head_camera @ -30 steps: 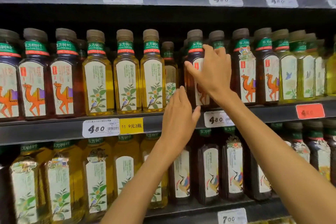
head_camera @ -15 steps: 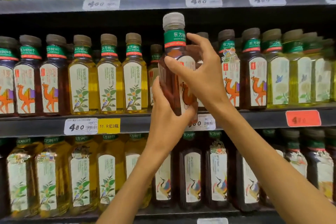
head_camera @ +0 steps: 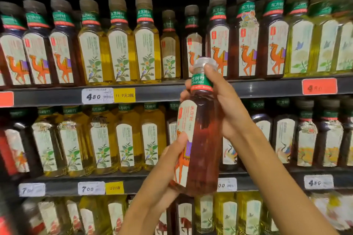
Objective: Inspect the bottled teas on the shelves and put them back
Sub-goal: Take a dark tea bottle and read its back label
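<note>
I hold a dark red tea bottle (head_camera: 204, 143) with a camel label and a grey cap in front of the shelves, tilted slightly. My right hand (head_camera: 227, 105) grips its neck and shoulder, thumb near the cap. My left hand (head_camera: 170, 160) grips its lower body from the left, thumb across the label. On the upper shelf (head_camera: 164, 92), a gap shows in the front row of camel bottles (head_camera: 219, 44), with a set-back camel bottle (head_camera: 193, 44) behind it.
Yellow tea bottles (head_camera: 118, 44) stand left of the gap, pale green ones (head_camera: 303, 36) at far right. The shelf below holds yellow bottles (head_camera: 122, 139) and dark crane-label bottles (head_camera: 305, 135). Price tags (head_camera: 97, 96) line the shelf edges.
Both hands drew the camel bottle off the upper shelf and brought it down and toward me. The camera view tilted lower, showing a third shelf.
</note>
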